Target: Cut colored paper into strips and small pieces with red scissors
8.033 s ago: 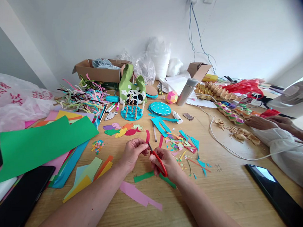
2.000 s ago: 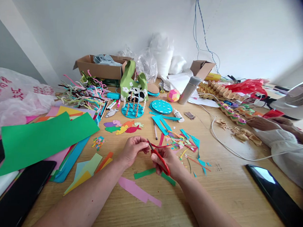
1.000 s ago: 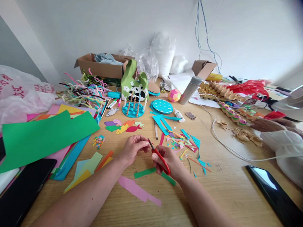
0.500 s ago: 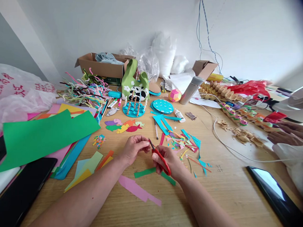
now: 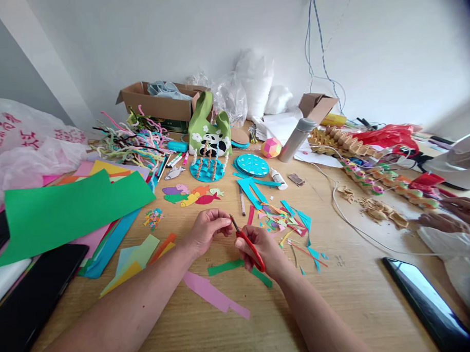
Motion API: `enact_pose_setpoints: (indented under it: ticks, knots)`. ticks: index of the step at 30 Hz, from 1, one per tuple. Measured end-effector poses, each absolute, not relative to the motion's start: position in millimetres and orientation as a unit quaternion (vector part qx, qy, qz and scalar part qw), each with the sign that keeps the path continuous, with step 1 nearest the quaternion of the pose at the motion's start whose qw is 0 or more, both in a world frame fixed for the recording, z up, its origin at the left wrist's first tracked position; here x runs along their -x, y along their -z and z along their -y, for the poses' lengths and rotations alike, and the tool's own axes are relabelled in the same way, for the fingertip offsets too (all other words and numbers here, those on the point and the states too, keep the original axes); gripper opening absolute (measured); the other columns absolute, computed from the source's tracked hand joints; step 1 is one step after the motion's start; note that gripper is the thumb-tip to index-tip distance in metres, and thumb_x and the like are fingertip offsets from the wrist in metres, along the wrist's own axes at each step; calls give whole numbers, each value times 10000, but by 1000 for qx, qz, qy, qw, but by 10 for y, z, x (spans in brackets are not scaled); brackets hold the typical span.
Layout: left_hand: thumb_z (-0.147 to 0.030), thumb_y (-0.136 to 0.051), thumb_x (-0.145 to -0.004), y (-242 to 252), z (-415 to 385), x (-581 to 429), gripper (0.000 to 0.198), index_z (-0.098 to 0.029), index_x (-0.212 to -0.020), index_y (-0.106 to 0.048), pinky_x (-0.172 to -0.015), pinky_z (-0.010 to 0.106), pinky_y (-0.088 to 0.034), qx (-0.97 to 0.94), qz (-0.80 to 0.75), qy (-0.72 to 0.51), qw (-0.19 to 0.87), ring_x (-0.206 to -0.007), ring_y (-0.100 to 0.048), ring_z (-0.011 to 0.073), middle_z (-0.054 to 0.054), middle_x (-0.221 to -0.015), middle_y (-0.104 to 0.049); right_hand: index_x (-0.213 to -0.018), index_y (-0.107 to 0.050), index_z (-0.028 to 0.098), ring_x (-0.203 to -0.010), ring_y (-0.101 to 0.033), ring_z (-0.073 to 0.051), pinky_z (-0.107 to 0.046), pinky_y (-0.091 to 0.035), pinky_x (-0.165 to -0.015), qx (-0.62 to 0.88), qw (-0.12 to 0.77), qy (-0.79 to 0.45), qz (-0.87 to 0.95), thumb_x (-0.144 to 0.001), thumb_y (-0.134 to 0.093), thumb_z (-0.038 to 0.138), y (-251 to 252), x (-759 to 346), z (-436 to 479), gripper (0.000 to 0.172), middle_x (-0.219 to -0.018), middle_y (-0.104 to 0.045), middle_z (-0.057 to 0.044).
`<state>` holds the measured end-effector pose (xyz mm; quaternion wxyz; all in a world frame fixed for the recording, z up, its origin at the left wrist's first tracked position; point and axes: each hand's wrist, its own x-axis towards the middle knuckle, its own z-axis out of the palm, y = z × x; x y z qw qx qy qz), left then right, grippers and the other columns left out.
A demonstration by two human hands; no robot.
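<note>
My right hand (image 5: 260, 249) grips red-handled scissors (image 5: 248, 242), their blades pointing up-left towards my left hand (image 5: 207, 231). The left hand's fingers are pinched together at the blade tips on a scrap too small to make out. Both hands hover over the wooden table (image 5: 350, 290). Under them lie a green paper strip (image 5: 225, 268) and a pink paper strip (image 5: 214, 295). A heap of coloured paper offcuts (image 5: 283, 223) sits just right of the scissors.
A large green sheet (image 5: 66, 212) tops stacked coloured paper at left. Paper fish (image 5: 191, 195), blue discs (image 5: 252, 165), a panda bag (image 5: 210, 136), pipe cleaners (image 5: 129, 141) and boxes lie further back. Another person's hands (image 5: 452, 217) work at right near a white cable (image 5: 360, 228). A dark tablet (image 5: 428, 303) lies front right.
The red strip held at the scissors two seconds ago is gone from the left hand's pinch. My hands have barely moved. The other person's hands have shifted right and nearer.
</note>
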<state>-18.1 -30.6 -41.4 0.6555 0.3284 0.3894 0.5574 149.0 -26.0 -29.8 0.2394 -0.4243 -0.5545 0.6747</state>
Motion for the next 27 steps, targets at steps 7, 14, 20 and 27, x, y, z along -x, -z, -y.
enact_pose_setpoints:
  ticks: [7,14,20,27]
  knots:
    - [-246,-746,-628,429,292,185,176,-135,-678,-617,-591,252,-434,-339,-390,-554,652,-554,-572,114,16,-584,-651,-684,-458,188,-315,-515,-94,-168,-306,-304,426,244,-677,549,-627,-804,516,320,-1492,246,481,-480,-580,50]
    - [-243,-732,-647,434,297,188,162,-136,-678,-615,-593,252,-430,-346,-384,-553,653,-551,-566,112,14,-573,-646,-698,-473,181,-331,-532,-96,-168,-342,-316,414,245,-677,557,-647,-794,516,353,-1507,247,467,-499,-591,43]
    - [-235,-726,-649,445,298,192,151,-137,-665,-612,-594,255,-431,-349,-382,-551,655,-552,-565,113,16,-575,-647,-695,-474,180,-337,-534,-94,-171,-367,-326,415,246,-678,555,-652,-790,518,341,-1499,257,464,-502,-595,40]
    - [-239,-729,-637,437,295,188,155,-138,-664,-613,-593,255,-429,-343,-386,-552,655,-552,-570,116,19,-573,-649,-690,-473,178,-326,-528,-92,-161,-339,-309,411,246,-682,553,-652,-795,503,341,-1502,254,459,-495,-597,38]
